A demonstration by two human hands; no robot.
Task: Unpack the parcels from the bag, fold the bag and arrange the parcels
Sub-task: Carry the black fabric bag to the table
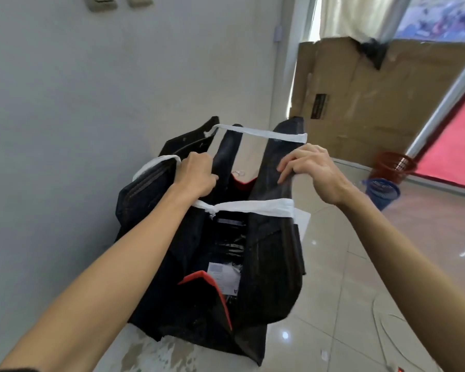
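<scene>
I am spreading the mouth of the black bag [269,264] at frame center, where it stands on the floor [360,291]. My left hand [196,174] is clenching the left rim; my right hand [310,170] is pinching the right rim. Parcels [227,275] are lying inside, lower center. Judged progress: unpacking not yet started; folding and arranging are remaining.

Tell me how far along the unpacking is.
Early stage. Done: nothing visibly unpacked; no parcels lie on the floor. In hand: left hand and right hand each grip an edge of the black bag, pulling its mouth open. Left: the parcels inside still need lifting out and arranging, then the bag folding.
</scene>
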